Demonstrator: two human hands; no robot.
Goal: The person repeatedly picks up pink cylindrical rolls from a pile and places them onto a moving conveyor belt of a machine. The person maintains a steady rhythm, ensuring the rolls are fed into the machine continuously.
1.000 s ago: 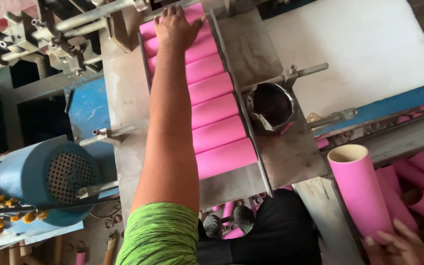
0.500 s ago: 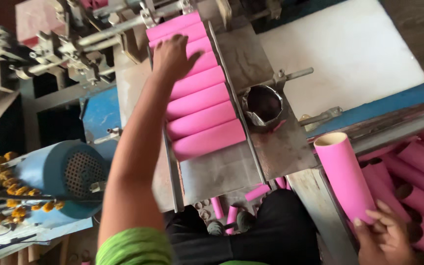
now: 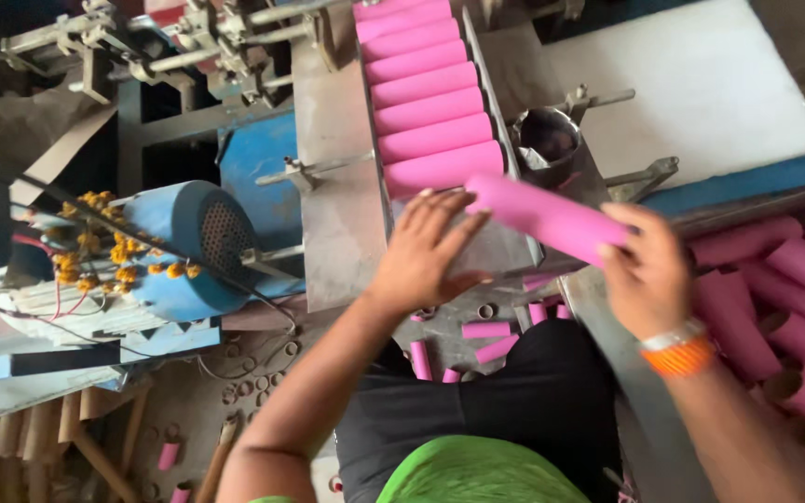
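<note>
Right hand (image 3: 649, 270) clamped on one end of a pink tube (image 3: 544, 212), held just at five o'clock of the tube row (image 3: 421, 93) in the metal chute (image 3: 337, 186). Left hand (image 3: 426, 251) spread open, touching the other end. Probably light, stiff cardboard, crushable; best gripped mid-length.

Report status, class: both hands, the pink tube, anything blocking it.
Right hand shut on pink cardboard tube. Left hand open, fingers spread, at the tube's near end. Row of pink tubes fills metal tray just ahead.
</note>
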